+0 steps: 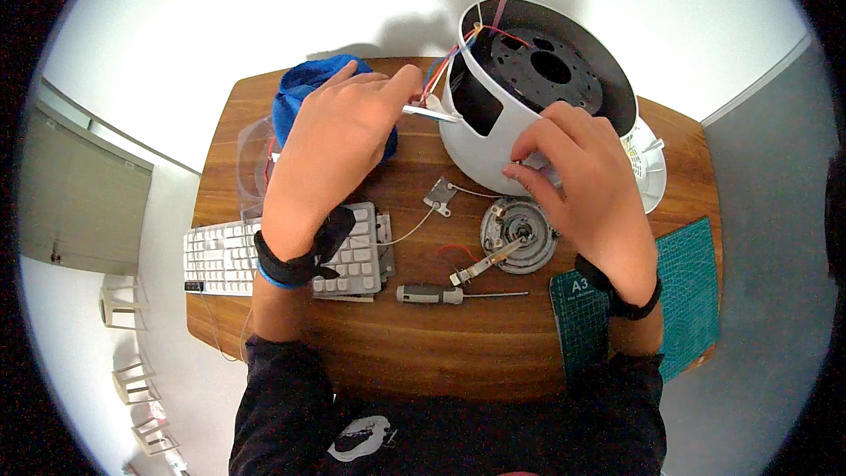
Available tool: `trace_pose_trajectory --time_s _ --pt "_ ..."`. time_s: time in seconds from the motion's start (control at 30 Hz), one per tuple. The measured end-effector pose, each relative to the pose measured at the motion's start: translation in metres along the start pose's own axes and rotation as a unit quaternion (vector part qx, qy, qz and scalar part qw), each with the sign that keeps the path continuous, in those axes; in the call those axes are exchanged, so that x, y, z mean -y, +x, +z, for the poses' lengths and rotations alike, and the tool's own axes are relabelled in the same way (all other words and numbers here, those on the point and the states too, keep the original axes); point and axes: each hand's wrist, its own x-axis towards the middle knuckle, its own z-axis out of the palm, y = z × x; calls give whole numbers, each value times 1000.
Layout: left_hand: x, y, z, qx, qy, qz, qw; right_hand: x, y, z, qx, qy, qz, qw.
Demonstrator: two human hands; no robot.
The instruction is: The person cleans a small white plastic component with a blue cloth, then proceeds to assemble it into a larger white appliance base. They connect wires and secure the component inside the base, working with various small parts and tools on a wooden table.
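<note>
A white round appliance housing (pixel 476 148) with a black interior stands at the far right of the table, a cut-out in its near wall. My left hand (pixel 339 137) is closed on a thin white strip (pixel 430 113), whose far end meets the housing beside the cut-out. Red, blue and white wires (pixel 438 70) run from near the left fingers up to the rim. In front of the housing, the thumb and forefinger of my right hand (pixel 586 176) are pinched together; what they hold is too small to make out. Below lies a round metal heating plate (pixel 511 238).
A blue cloth (pixel 304 79) lies behind my left hand, a white keyboard (pixel 231 257) at the left. A grey-handled screwdriver (pixel 432 294) lies near the middle, with a small wired metal bracket (pixel 439 197) behind it. A green cutting mat (pixel 689 291) and a white vented cover (pixel 650 163) are at right.
</note>
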Motion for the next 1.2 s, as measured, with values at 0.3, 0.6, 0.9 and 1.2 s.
trace_pose_trajectory --time_s 0.3,0.6,0.9,1.2 --pt "-24 1 13 -79 70 2 994 9 1 2 21 9 23 999" --pt "-19 3 2 -97 21 -47 994 13 4 4 37 17 36 999" --pt "-18 0 -6 -109 -11 -28 994 12 4 3 46 37 40 997" --pt "-17 6 14 -120 -12 2 993 15 4 3 52 46 26 997"
